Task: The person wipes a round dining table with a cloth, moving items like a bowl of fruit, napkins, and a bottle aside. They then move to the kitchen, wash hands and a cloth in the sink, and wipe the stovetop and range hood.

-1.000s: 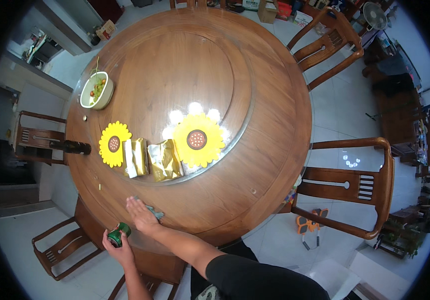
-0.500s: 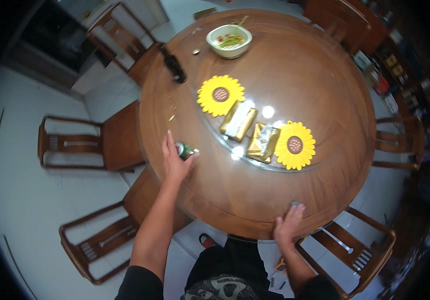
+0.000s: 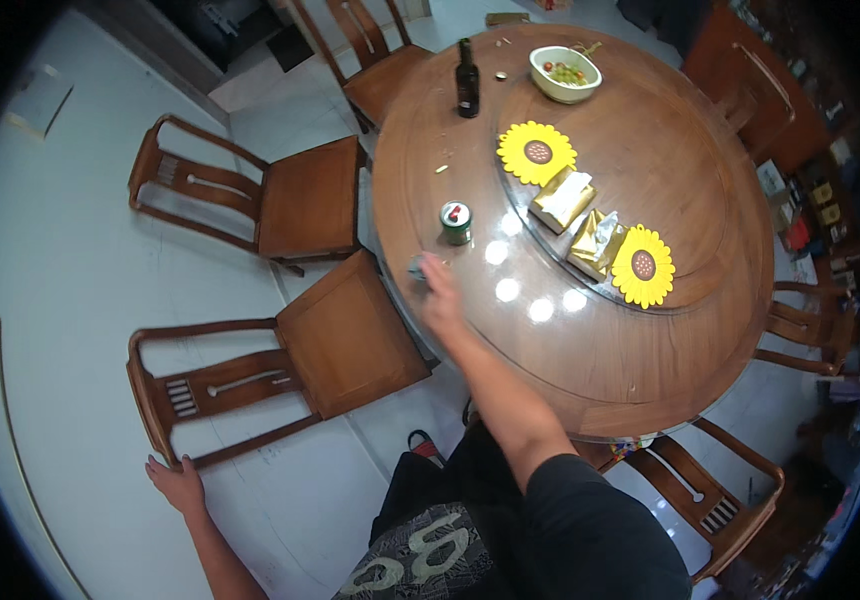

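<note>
My right hand [image 3: 440, 292] presses a grey-green cloth [image 3: 416, 267] onto the round wooden table [image 3: 590, 360], its fingers closed over it, just below an upright green can [image 3: 456, 225]. Low at the left, my left hand [image 3: 176, 482] is at the end of the nearest chair's back [image 3: 165, 395], fingers apart and touching or very close to the wood. Two yellow sunflower mats [image 3: 537, 155] and two gold packets [image 3: 562, 200] lie toward the table's middle. A dark bottle [image 3: 467, 85] and a white bowl of fruit [image 3: 565, 80] stand farther back.
Wooden chairs surround the table, including one at the upper left [image 3: 305, 195] and one at the lower right [image 3: 710, 490]. A pale wall [image 3: 30, 250] runs along the left. Shelves with assorted items [image 3: 820, 200] stand at the far right.
The can now stands released on the table. My left hand has moved down to the chair back. My right hand has swept leftward with the cloth. The view has turned.
</note>
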Demonstrator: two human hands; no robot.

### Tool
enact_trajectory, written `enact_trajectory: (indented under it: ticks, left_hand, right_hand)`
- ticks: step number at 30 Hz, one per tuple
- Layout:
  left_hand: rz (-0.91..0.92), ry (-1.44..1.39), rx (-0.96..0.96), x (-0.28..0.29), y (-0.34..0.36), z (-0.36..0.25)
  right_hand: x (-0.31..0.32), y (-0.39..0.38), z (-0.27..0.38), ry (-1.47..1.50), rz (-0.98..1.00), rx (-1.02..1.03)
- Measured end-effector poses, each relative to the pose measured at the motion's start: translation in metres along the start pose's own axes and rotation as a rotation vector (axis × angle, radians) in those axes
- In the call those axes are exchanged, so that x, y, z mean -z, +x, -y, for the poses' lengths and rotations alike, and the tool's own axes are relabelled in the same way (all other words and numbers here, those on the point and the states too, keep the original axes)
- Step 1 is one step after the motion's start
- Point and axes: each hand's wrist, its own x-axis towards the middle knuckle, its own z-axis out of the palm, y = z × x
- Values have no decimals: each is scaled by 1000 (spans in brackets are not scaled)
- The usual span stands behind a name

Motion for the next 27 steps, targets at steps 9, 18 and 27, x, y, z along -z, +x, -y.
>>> enact_trajectory:
  ticks: [9,18,27]
  left_hand:
    - [201,-1263,302,-126,41,209]
    - [346,-1494,357,-60,-15,220]
    - [874,-1548,121,-96,103,235]
  right_hand:
    - [207,-323,90,-982,-44,-272]
    - [174,-370,119,-1118,181,-547]
    - [133,-386,131,-1145,180,-623]
